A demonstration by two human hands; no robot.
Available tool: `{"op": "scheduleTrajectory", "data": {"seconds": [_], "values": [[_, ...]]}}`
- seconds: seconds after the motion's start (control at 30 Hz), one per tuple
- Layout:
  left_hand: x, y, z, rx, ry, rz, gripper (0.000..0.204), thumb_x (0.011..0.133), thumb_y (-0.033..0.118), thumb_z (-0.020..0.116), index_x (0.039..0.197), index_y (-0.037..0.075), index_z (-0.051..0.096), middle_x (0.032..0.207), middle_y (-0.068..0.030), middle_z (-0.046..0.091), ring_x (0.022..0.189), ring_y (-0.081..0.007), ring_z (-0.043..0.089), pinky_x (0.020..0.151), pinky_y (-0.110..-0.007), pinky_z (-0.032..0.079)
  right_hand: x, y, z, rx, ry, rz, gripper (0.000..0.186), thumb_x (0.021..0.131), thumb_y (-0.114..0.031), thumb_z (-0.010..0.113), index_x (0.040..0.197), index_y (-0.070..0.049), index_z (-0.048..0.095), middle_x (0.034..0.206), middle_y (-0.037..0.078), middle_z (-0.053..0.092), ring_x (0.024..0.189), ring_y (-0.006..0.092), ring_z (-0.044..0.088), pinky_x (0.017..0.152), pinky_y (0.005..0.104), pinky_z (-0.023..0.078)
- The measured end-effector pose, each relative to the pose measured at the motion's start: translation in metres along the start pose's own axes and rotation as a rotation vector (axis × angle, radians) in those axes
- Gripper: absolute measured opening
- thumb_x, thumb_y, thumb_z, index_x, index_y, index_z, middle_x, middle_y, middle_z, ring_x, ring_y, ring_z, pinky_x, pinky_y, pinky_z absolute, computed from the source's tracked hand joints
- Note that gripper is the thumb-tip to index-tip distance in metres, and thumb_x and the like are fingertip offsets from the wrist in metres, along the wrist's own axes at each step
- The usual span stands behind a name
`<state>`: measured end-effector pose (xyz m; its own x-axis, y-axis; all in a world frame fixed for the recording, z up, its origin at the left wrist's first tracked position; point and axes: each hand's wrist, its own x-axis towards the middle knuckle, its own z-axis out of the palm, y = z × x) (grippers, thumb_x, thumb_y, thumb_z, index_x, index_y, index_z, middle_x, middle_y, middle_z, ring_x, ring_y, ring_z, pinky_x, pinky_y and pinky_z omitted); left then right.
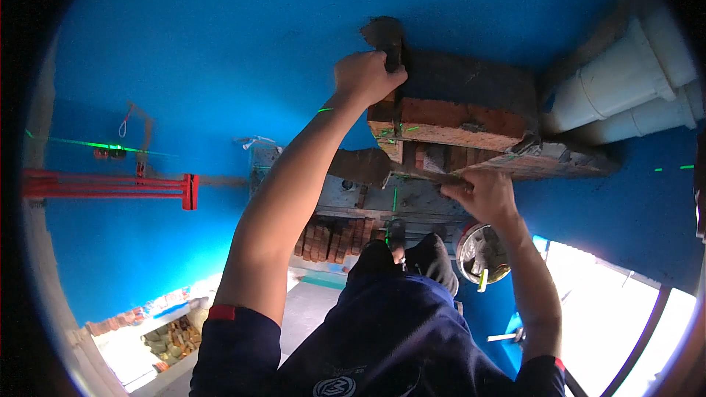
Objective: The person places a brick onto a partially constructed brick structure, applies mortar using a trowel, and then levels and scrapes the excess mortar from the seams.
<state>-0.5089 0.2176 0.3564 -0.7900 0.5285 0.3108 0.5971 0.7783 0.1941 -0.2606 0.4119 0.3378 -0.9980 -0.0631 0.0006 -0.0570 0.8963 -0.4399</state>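
Note:
My left hand (370, 78) is closed around the upper part of a mortar-smeared brick (393, 51) at the left end of the brickwork, against the blue wall. A patch of wet mortar (379, 27) marks the wall just above. My right hand (485, 195) grips the handle of a trowel, its mortar-coated blade (360, 167) reaching left below the brickwork. Grey mortar covers the top of the brickwork (471, 81), and red brick faces (463, 115) show along its near side. The left fingertips are partly hidden behind the brick.
Pale pipes (614, 84) run beside the brickwork at right. Below are stacked bricks (334, 239) and a bucket (483, 254) near my feet. A red metal frame (110, 187) stands out at left. Green laser lines cross the wall and bricks. Bright openings lie at lower left and right.

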Motion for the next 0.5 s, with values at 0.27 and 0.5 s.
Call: {"op": "scheduleTrajectory", "data": {"seconds": [0.27, 0.5], "values": [[-0.046, -0.019, -0.058, -0.086, 0.14, -0.384, 0.069, 0.089, 0.067, 0.044, 0.055, 0.007, 0.048, 0.053, -0.014, 0.05, 0.051, -0.0319, 0.054, 0.044, -0.048, 0.036, -0.113, 0.023, 0.023, 0.128, -0.174, 0.33, 0.031, 0.079, -0.043, 0.071, 0.087, -0.014, 0.072, 0.073, 0.013, 0.066, 0.069, 0.0326, 0.066, 0.06, 0.0402, 0.05], [-0.307, -0.036, 0.036, -0.257, 0.089, -1.194, 0.063, 0.087, 0.061, 0.051, 0.067, 0.002, 0.061, 0.062, -0.0196, 0.058, 0.059, -0.0382, 0.058, 0.053, -0.049, 0.043, -0.204, 0.079, 0.019, 0.16, -0.288, 0.555, 0.039, 0.081, -0.038, 0.069, 0.065, -0.002, 0.063, 0.056, 0.012, 0.059, 0.052, 0.0229, 0.056, 0.051, 0.0375, 0.042]]}}
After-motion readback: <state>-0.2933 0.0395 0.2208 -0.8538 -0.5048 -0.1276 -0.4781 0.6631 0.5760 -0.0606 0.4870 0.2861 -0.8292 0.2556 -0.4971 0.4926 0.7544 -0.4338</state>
